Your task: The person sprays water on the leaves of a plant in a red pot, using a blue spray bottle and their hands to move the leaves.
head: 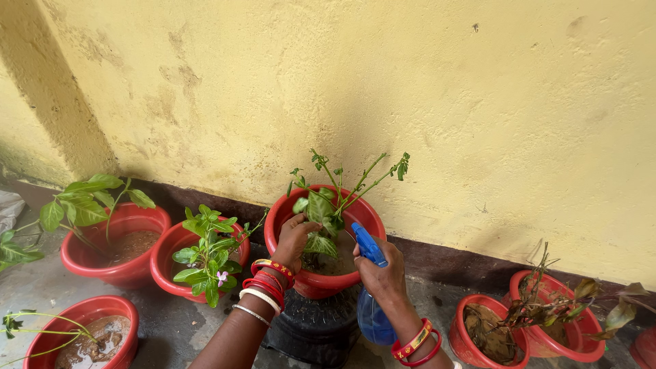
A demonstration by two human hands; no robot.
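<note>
Left hand [294, 239] inside rim of red pot [287, 212], fingers curled around base of green-leaved plant [321, 219], touching leaves. Right hand [383, 277] wrapped tight around blue spray bottle [371, 307], fingers closed on its neck, blue nozzle [365, 244] aimed at plant from just beside pot's front rim. Pot sits raised on black stand [318, 328] against yellow wall [410, 102]. Red and white bangles [266, 280] on left wrist. Flowering pot plant [205, 253] just left; dry-leaved pots [547, 321] at right, on floor along wall.
</note>
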